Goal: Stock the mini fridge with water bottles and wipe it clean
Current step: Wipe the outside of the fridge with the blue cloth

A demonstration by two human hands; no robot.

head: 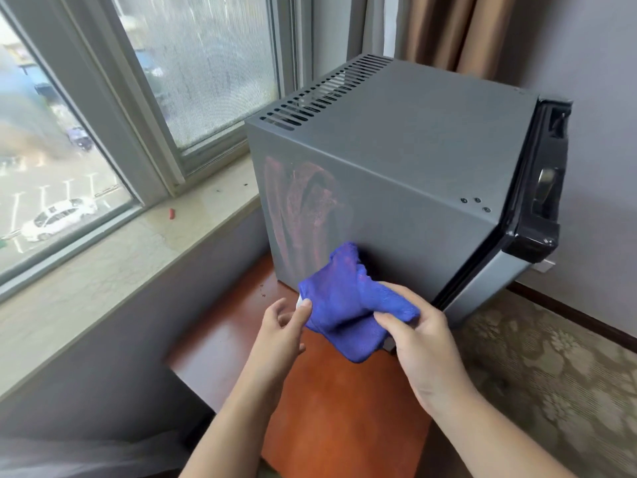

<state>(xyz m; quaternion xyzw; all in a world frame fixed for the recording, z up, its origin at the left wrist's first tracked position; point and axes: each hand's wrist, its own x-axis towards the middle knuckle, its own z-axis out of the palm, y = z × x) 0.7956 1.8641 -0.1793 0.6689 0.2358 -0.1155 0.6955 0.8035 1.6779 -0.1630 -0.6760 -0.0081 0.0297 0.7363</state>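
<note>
- Far left: window (86, 108) with grey frame; a white car (57, 217) is visible outside, below. Pale stone windowsill (113, 250) runs beneath it, with a small red object (172, 213) lying on it.
- Left hand (279, 334): fingers loosely curled, thumb and fingertips pinching the left edge of the blue cloth (348, 308). Something small and white shows behind the fingertips; cannot tell what it is.
- Blue cloth: bunched, long axis running lower-right to upper-left. Its upper tip points up and lies against the fridge's side panel, near the bottom edge.
- Right hand (424, 343): thumb and fingers curled round the cloth's right end, gripping it.
- Mini fridge (406, 174): grey box standing upright on a reddish-brown wooden stand (331, 401). Vent slots (327, 91) along the top rear edge, toward the window. Door (541, 188) faces right, black-edged; appears closed. Reddish smear marks (303, 205) on the left part of the side panel, above the cloth.
- Room: brown curtain (455, 29) behind the fridge, grey wall (586, 63), patterned carpet (551, 367) at lower right.
</note>
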